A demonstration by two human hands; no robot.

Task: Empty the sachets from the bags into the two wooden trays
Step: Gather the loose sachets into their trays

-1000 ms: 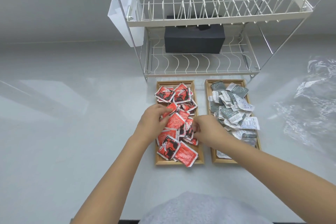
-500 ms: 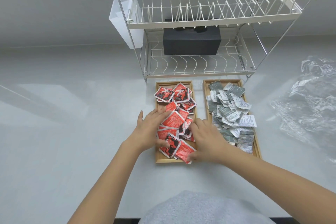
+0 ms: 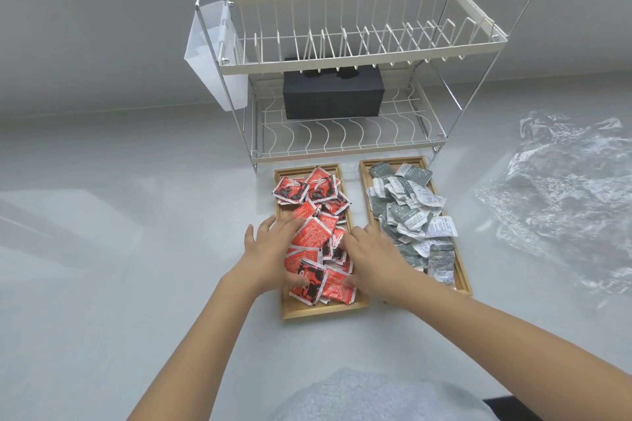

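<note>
Two wooden trays lie side by side in front of a wire rack. The left tray [image 3: 325,310] holds a pile of red sachets [image 3: 311,232]. The right tray [image 3: 465,280] holds grey and white sachets [image 3: 408,212]. My left hand [image 3: 270,251] lies flat on the left side of the red pile, fingers spread. My right hand [image 3: 371,258] rests flat on the pile's right side, between the two trays. Neither hand grips a sachet.
A two-tier white wire dish rack [image 3: 342,55] stands behind the trays, with a black box [image 3: 333,96] on its lower shelf and a white cup [image 3: 215,55] on its left. Crumpled clear plastic bags [image 3: 561,202] lie at the right on the grey counter [image 3: 119,249].
Both hands went from pinching sachets in the middle of the red pile to lying flat and open on its sides, nearer the front. My view tilted up slightly.
</note>
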